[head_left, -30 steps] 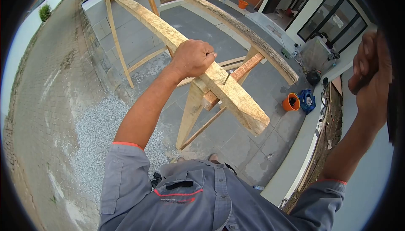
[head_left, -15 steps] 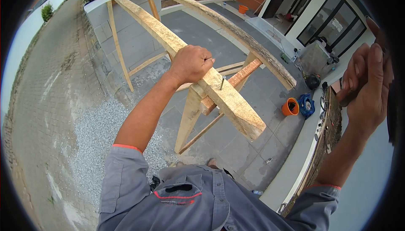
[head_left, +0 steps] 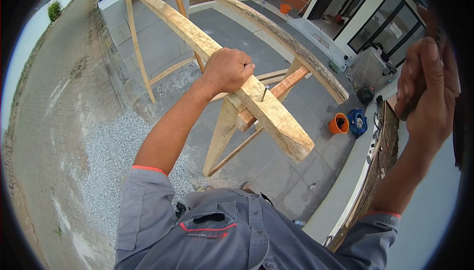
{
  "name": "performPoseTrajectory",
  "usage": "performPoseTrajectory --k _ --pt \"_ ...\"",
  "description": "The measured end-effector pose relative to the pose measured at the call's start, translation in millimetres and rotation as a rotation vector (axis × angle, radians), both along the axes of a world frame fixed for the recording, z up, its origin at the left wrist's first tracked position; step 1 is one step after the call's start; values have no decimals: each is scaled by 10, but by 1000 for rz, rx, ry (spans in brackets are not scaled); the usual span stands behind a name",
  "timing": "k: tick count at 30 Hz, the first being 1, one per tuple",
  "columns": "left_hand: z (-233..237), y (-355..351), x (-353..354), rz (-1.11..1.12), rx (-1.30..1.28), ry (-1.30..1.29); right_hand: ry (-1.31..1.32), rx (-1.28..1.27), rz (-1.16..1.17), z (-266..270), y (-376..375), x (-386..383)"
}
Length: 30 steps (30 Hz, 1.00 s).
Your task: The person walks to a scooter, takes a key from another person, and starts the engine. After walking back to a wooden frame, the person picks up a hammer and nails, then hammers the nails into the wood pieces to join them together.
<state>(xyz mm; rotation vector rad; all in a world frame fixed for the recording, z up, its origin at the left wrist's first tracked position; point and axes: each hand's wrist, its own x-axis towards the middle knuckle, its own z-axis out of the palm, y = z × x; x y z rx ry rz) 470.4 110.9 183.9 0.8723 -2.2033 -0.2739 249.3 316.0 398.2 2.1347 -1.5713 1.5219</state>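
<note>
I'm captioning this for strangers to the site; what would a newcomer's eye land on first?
Likely the left hand, curled on the long pale beam mid-picture, with a nail jutting from the beam's top nearer the camera. Next, the right hand raised at the right edge, closed around something dark, hard to make out. Then the grey gravel heap at left and the orange bucket on the paving at right.

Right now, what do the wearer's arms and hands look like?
Bare left hand and right hand, no gloves visible; the right blurs into the dark image edge. Left forearm shows no band or cable. Grey fabric left sleeve and matching right sleeve are short, edged with thin orange-red cuff trim.
</note>
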Motion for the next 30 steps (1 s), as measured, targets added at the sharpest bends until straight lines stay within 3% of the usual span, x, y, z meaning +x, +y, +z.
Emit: performPoseTrajectory --k 2,3,4,5,6,7,8,10,13,15,17,18,20,22,23,24,26,27,30 --pt "30 22 2 -4 12 -6 -145 24 -109 306 -66 -244" --pt "31 25 10 0 17 -7 -290 -71 67 201 -123 -228" --pt "19 24 7 -2 18 -4 -186 -100 130 2 -138 -80" --pt "8 20 4 0 7 -1 31 -22 117 -233 -99 113" --pt "10 13 9 4 -8 2 328 226 84 -405 -46 311" --pt "5 17 18 6 -12 3 649 680 14 -411 -29 393" --pt "-23 44 27 1 -8 6 889 848 -111 -651 -102 255" --pt "14 -34 19 9 -28 40 552 669 18 -507 -76 169" --pt "-31 -25 10 -8 -45 -6 233 137 -34 -202 25 138" --pt "5 -6 11 4 20 -14 160 -24 -110 173 41 64" --pt "18 1 8 0 18 -6 246 -135 -136 248 -65 22" --pt "16 8 8 -2 20 9 248 -134 19 140 -102 69" --pt "4 1 7 -1 8 10 273 -9 115 -168 -173 449" --pt "-32 -2 8 8 -3 9 748 449 23 -368 -251 578" --pt "-59 12 13 16 -21 15 927 886 -149 -328 -214 676" --pt "-40 -24 2 22 -49 26 931 876 -155 -258 -184 662" --pt "-15 -12 9 31 -62 22 694 544 120 -104 -150 502" --pt "7 7 22 22 -20 7 638 308 115 -50 -138 461" --pt "-17 -21 20 -2 -14 -10 196 -31 83 285 -218 145"
